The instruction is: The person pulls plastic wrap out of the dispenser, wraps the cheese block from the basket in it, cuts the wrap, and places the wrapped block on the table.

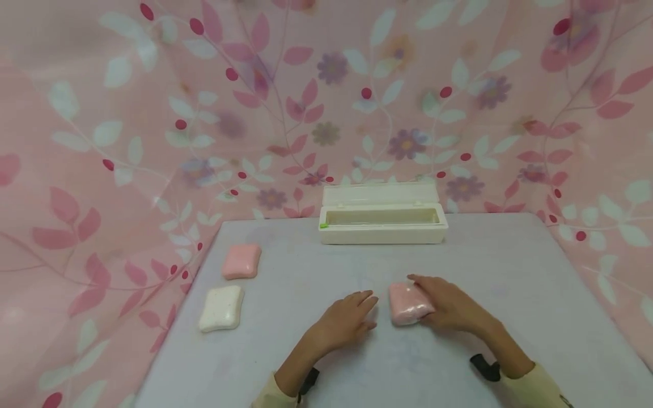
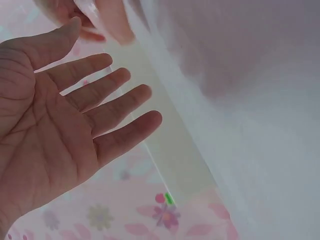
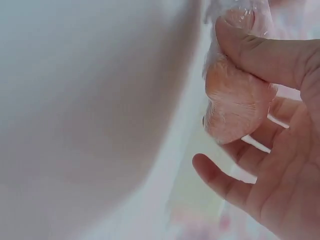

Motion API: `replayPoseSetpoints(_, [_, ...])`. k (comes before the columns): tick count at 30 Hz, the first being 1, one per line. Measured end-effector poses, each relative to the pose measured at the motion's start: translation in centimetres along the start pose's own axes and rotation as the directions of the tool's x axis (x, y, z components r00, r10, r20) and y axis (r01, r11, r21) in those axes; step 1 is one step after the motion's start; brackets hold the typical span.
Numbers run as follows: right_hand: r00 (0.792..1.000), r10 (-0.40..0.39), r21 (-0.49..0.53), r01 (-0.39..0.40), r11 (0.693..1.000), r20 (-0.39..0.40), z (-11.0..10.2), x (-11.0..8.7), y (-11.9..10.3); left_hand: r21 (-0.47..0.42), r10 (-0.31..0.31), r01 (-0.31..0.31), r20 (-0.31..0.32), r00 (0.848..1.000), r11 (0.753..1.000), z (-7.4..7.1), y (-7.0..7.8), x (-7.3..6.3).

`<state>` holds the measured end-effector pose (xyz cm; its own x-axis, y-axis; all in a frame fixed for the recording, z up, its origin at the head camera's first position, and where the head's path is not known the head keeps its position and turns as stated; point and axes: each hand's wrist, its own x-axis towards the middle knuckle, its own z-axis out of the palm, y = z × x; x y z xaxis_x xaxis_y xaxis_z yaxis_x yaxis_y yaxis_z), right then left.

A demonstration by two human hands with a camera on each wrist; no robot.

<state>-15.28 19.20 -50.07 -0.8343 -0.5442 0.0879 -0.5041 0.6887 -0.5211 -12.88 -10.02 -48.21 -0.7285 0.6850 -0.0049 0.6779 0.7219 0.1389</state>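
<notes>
My right hand (image 1: 451,306) pinches a pink soap bar (image 1: 405,303) in shiny clear wrap, at the front middle of the table. In the right wrist view the thumb (image 3: 250,52) presses one face of the soap bar (image 3: 235,102), with fingers behind it and the little finger held away. Left of that bar, my left hand (image 1: 342,323) hovers apart from it with nothing in it. Its palm (image 2: 55,125) and spread fingers show in the left wrist view. Farther left lie another pink soap bar (image 1: 242,261) and a white soap bar (image 1: 221,308).
At the table's back edge stands a long cream box (image 1: 382,235) with its lid (image 1: 380,194) raised and a green mark at the left corner. A pale cloth covers the table (image 1: 306,266). Pink floral fabric (image 1: 326,113) hangs behind and at both sides.
</notes>
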Motion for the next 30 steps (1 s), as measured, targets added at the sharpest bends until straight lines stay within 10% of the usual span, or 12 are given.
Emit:
replayPoseSetpoints(8, [0.994,0.104,0.011,-0.104,0.995,-0.043,-5.8,-4.2,7.7,-0.034,-0.112,0.114,0.049,0.992,0.993,-0.9,-1.8,-0.7])
replayPoseSetpoints(17, [0.976,0.213,0.064,-0.211,0.975,-0.036,-6.4,-8.0,11.4,-0.101,-0.147,0.158,0.103,0.984,0.982,-0.8,-2.9,-1.3])
replayPoseSetpoints(25, [0.990,0.143,0.088,-0.142,0.986,-0.003,-7.2,-6.0,10.3,-0.203,-0.179,0.205,0.138,0.974,0.957,-1.9,-4.8,-0.7])
replayPoseSetpoints(30, [0.981,0.193,0.118,-0.190,0.975,-0.012,-7.9,-1.8,8.6,-0.243,-0.244,0.250,0.056,0.968,0.937,-3.8,-7.6,1.4])
